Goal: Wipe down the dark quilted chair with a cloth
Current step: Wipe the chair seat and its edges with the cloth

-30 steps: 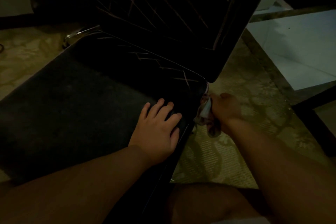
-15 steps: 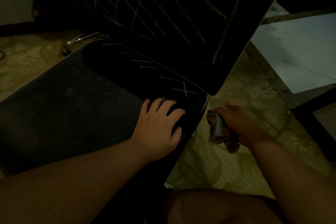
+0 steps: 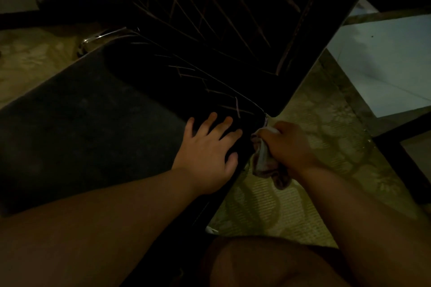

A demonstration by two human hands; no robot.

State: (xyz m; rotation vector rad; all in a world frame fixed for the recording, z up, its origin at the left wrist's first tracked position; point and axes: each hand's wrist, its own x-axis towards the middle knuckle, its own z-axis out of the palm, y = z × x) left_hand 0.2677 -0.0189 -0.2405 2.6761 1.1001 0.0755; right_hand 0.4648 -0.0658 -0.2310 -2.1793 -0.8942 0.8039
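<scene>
Dimly lit room; most detail is lost in shadow. Floor: a pale patterned carpet (image 3: 268, 205) under the chair, meeting lighter, smooth tiles (image 3: 384, 65) toward the upper right, with a darker border strip between them. The dark quilted chair (image 3: 210, 30) fills the upper and left field; its backrest shows a diamond grid of pale stitch lines, and the seat (image 3: 81, 123) reads as a matte, dusty dark grey toward the front, glossier black toward the rear. Left hand (image 3: 207, 158) lies flat on the right side of the seat, fingers straight and spread, holding nothing. Right hand (image 3: 289, 147) is clenched around a bunched pale cloth (image 3: 263, 161), pressed against the seat's right rear corner, just below the bottom corner of the backrest; a loose end of the cloth hangs down below the fist. A bare knee (image 3: 268, 263) sits at the bottom edge. A chrome glint (image 3: 100, 36) shows beyond the seat's far left edge; what it belongs to cannot be made out. A dark bar (image 3: 401, 147) crosses the right edge, cut off by the frame, identity unclear. Chair legs and base are hidden beneath the seat. The backrest's top is out of frame. Cloth pattern and colour are too dim to resolve.
</scene>
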